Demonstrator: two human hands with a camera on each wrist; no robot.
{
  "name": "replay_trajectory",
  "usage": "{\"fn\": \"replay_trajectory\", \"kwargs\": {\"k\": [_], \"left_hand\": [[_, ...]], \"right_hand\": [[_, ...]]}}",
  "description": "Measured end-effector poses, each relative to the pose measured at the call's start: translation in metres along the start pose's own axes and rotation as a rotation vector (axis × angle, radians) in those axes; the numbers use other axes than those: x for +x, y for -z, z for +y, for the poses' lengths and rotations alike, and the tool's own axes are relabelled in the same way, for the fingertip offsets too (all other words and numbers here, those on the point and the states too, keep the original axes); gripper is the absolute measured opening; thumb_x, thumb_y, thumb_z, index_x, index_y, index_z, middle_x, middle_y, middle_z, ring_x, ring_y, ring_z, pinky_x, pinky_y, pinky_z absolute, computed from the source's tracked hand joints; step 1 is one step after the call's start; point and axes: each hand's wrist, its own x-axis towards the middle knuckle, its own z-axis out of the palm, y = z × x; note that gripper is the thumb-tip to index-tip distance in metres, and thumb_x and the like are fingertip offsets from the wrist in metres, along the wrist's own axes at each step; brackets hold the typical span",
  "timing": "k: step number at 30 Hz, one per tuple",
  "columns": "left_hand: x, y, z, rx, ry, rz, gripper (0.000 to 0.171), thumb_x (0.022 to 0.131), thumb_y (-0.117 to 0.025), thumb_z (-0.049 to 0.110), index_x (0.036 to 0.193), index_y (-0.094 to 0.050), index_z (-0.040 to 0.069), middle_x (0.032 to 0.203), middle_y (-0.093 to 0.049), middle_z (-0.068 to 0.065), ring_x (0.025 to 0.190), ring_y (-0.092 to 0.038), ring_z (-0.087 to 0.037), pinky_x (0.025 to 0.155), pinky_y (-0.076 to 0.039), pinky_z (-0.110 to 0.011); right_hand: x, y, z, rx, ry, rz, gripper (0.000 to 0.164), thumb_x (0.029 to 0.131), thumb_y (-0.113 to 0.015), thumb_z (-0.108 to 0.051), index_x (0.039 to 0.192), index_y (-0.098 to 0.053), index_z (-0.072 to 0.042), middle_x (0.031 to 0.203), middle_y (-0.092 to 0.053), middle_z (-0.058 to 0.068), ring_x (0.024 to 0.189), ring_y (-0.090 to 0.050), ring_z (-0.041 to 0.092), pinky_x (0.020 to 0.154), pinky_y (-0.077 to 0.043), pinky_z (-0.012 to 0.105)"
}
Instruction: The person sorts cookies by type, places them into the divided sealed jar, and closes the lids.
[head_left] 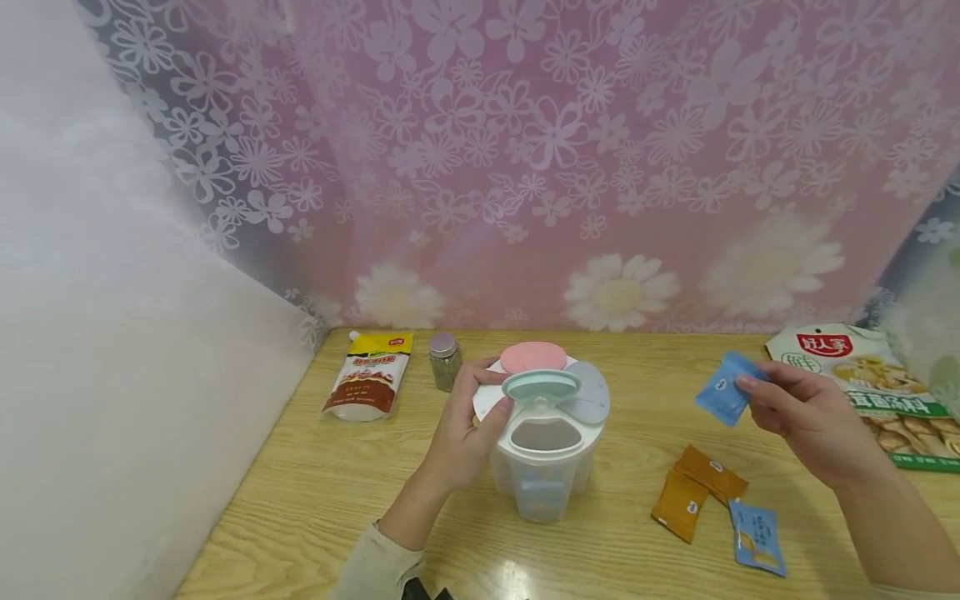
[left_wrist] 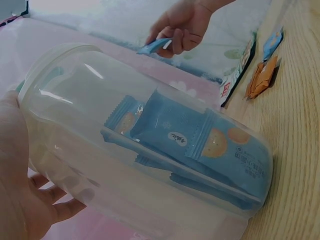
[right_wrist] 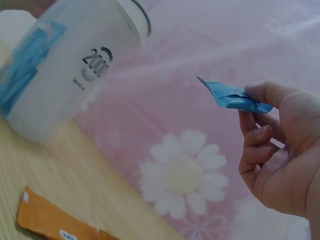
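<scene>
A loose blue packet [head_left: 757, 537] and two orange packets [head_left: 684, 496] lie nearest you, right of the container [head_left: 543, 457]. Your left hand [head_left: 467, 429] grips its lid [head_left: 491, 398]; your right hand [head_left: 813, 417] pinches the raised blue packet [head_left: 726, 388], well apart. Beyond: jar [head_left: 446, 365] and pouch [head_left: 368, 377] left, bag [head_left: 873, 371] right. The floral backdrop [head_left: 487, 208] bounds the table's [head_left: 645, 354] rear edge.

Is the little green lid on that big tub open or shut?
Open. The mint-green flip lid is tilted up, and the opening in the tub's white top is uncovered.
</scene>
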Motion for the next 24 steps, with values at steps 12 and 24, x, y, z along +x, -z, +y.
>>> {"fn": "replay_trajectory", "kwargs": {"k": [12, 24], "left_hand": [[-0.001, 0.000, 0.000, 0.012, 0.006, -0.015, 0.024, 0.096, -0.053, 0.016, 0.120, -0.052, 0.011, 0.143, -0.047, -0.008, 0.139, -0.045, -0.026, 0.112, -0.040, -0.051], [-0.001, 0.000, -0.001, 0.006, -0.005, -0.008, 0.023, 0.097, -0.053, 0.016, 0.120, -0.052, 0.010, 0.143, -0.048, -0.008, 0.139, -0.045, -0.027, 0.112, -0.040, -0.049]], "right_hand": [[0.007, -0.048, -0.010, -0.070, 0.052, -0.068, 0.036, 0.102, -0.039, 0.010, 0.113, -0.067, -0.010, 0.076, -0.037, 0.001, 0.062, -0.023, 0.023, 0.058, -0.025, 0.036], [0.015, -0.094, -0.031, -0.181, 0.086, 0.034, 0.023, 0.098, -0.052, 0.008, 0.106, -0.069, -0.005, 0.068, -0.037, 0.001, 0.057, -0.027, 0.023, 0.053, -0.027, 0.033]]}}
